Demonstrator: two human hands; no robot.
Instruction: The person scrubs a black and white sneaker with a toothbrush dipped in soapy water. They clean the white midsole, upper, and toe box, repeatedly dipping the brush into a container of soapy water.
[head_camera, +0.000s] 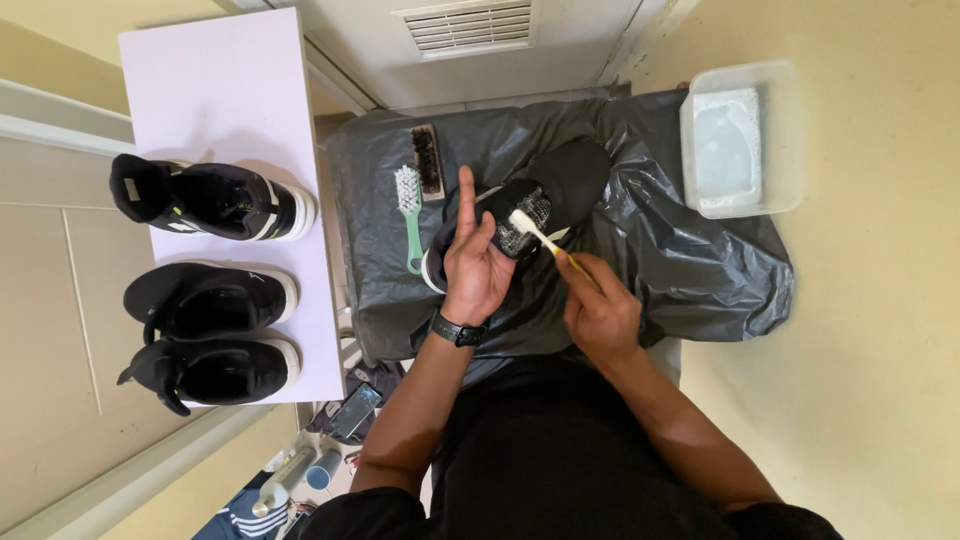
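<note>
My left hand (476, 262) grips a black sneaker (565, 180) with a white sole, holding it up over a black plastic sheet (690, 260); the index finger points upward. My right hand (600, 305) holds a yellow-handled toothbrush (545, 240), its white bristle head pressed on the shoe's foamy side panel. A black watch sits on my left wrist.
A green-handled white brush (409, 205) and a dark-bristled wooden brush (427, 160) lie on the sheet at left. A clear tub of soapy water (738, 140) stands at right. Three black sneakers rest on a white board (215, 90) at left. A phone and bottles lie near my knee.
</note>
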